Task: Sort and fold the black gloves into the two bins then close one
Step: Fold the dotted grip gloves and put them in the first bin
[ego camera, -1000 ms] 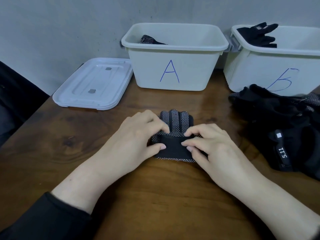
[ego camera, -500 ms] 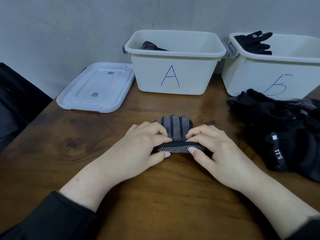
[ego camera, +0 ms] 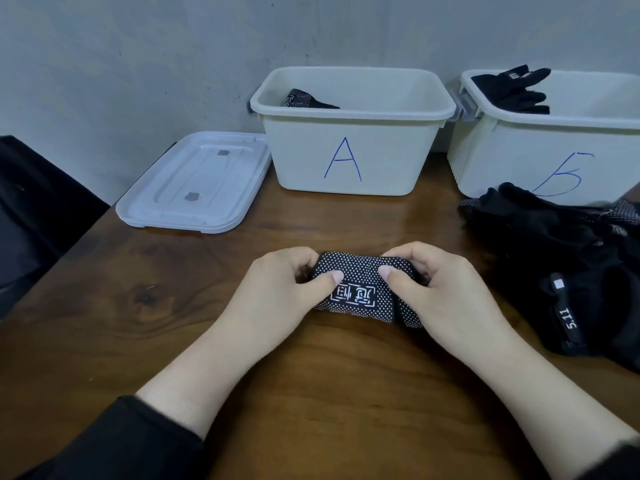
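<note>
Both the left hand (ego camera: 277, 289) and right hand (ego camera: 446, 289) curl their fingers round the folded black white-dotted fabric glove (ego camera: 360, 289) on the brown wooden counter (ego camera: 173, 306). Loosening either grip could let it spring unfolded.

A dotted black glove (ego camera: 360, 289) lies folded before bin A (ego camera: 349, 157), bin B (ego camera: 540, 150) alongside.

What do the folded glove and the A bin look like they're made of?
Folded glove: seems a black knit fabric with white grip dots, likely rubbery; it bends softly where both hands pinch it. Bin A: looks like moulded cream plastic, smooth and slightly glossy, with a rolled rim.
</note>
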Available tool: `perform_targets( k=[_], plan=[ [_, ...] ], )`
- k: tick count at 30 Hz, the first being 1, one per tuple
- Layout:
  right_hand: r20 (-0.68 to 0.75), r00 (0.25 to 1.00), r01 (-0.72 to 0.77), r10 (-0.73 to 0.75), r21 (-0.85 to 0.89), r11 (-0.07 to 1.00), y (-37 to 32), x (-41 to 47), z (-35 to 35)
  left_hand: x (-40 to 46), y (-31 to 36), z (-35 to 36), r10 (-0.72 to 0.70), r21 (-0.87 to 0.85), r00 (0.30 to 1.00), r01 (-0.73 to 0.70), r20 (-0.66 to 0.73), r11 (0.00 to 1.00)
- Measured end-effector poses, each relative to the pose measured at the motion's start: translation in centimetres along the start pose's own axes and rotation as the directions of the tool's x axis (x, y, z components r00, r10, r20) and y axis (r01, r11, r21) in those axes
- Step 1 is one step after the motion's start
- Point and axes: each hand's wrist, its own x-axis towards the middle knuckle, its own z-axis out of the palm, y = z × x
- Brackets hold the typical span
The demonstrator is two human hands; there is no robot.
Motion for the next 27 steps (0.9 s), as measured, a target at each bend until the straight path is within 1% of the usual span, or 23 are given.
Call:
perform_targets(
  k=[2, 4, 5, 7, 9, 10, 12, 18, 20, 21, 22, 24, 27],
  plan=[
    [-0.048, 0.999, 0.009, -0.016, -0.140, 0.990, 0.5, 0.7, 0.5, 0.7, -0.5, 0.6, 0.021, 0.122, 0.997, -0.011, -0.080, 0.992],
    [-0.080, 0.994, 0.041, -0.068, -0.300, 0.953, 0.8, 1.3, 0.8, 1.1, -0.7, 0.9, 0.028, 0.163, 0.990, -0.006, -0.135, 0.987],
    [-0.082, 0.993, 0.055, -0.089, -0.353, 0.934, 0.9, 1.4, 0.9, 1.3, -0.8, 0.9, 0.028, 0.170, 0.990, -0.004, -0.140, 0.985],
    [-0.055, 0.986, 0.128, -0.160, -0.372, 0.919, 0.5, 1.5, 0.9, 1.5, -1.0, 1.0, 0.082, 0.187, 0.989, -0.057, -0.125, 0.981],
    [0.020, 0.966, 0.245, -0.256, -0.368, 0.897, 0.3, 1.4, 0.9, 1.5, -1.2, 1.0, 0.155, 0.232, 0.984, -0.131, -0.089, 0.964],
    [0.067, 0.961, 0.275, -0.269, -0.368, 0.888, 0.2, 1.3, 0.9, 1.5, -1.2, 1.1, 0.172, 0.270, 0.983, -0.148, -0.066, 0.951],
    [0.136, 0.966, 0.253, -0.218, -0.348, 0.903, 0.2, 1.4, 1.0, 1.6, -1.3, 1.1, 0.178, 0.328, 0.984, -0.158, -0.032, 0.931],
    [0.189, 0.981, 0.089, -0.043, -0.242, 0.966, 0.1, 1.8, 0.0, 1.5, -1.3, 0.6, 0.179, 0.351, 0.982, -0.191, 0.067, 0.917],
    [0.210, 0.977, 0.033, 0.020, -0.248, 0.968, -0.4, 2.2, -0.5, 1.6, -1.4, 0.5, 0.189, 0.360, 0.978, -0.209, 0.091, 0.909],
    [0.244, 0.969, 0.023, 0.046, -0.273, 0.962, -0.9, 2.6, -0.6, 1.6, -1.5, 0.4, 0.191, 0.360, 0.976, -0.215, 0.100, 0.908],
    [0.300, 0.951, 0.021, 0.077, -0.312, 0.950, -1.6, 3.0, -0.8, 1.6, -1.5, 0.4, 0.195, 0.356, 0.975, -0.220, 0.107, 0.908],
    [0.429, 0.888, 0.037, 0.165, -0.425, 0.905, -3.2, 4.4, -0.8, 1.6, -1.6, 0.4, 0.196, 0.343, 0.974, -0.223, 0.111, 0.912],
    [0.553, 0.795, 0.130, 0.250, -0.557, 0.820, -5.1, 6.4, -0.4, 1.7, -1.6, 0.3, 0.194, 0.335, 0.976, -0.217, 0.102, 0.917]
  ],
)
